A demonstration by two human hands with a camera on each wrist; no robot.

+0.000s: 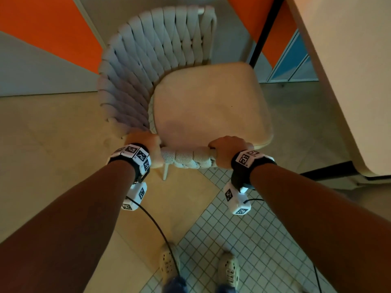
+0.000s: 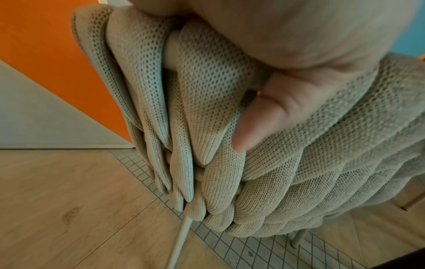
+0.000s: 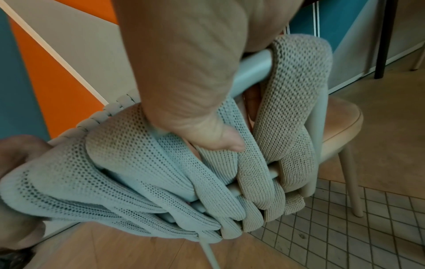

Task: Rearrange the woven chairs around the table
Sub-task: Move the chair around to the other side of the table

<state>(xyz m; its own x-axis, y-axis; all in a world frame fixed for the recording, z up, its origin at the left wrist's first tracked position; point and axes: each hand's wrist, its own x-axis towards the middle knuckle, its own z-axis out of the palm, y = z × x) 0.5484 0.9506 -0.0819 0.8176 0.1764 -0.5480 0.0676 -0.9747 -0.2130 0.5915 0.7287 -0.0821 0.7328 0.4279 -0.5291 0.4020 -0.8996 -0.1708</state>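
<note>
A pale woven chair (image 1: pixel 148 66) with a beige seat cushion (image 1: pixel 209 104) stands before me, its curved woven back on the left. My left hand (image 1: pixel 146 148) grips the near woven rail (image 1: pixel 186 158), thumb pressed on the knit bands (image 2: pixel 248 125). My right hand (image 1: pixel 227 150) grips the same rail at its right end, thumb over the bands (image 3: pixel 216 140). The table (image 1: pixel 342 66) edge lies to the right of the chair.
Orange and grey wall panels (image 1: pixel 48 39) stand behind the chair. A black table leg (image 1: pixel 264 32) rises at the back right. The floor is wood planks (image 1: pixel 53 144) and small white tiles (image 1: pixel 243 240); my feet (image 1: pixel 169 265) stand by a trailing cable.
</note>
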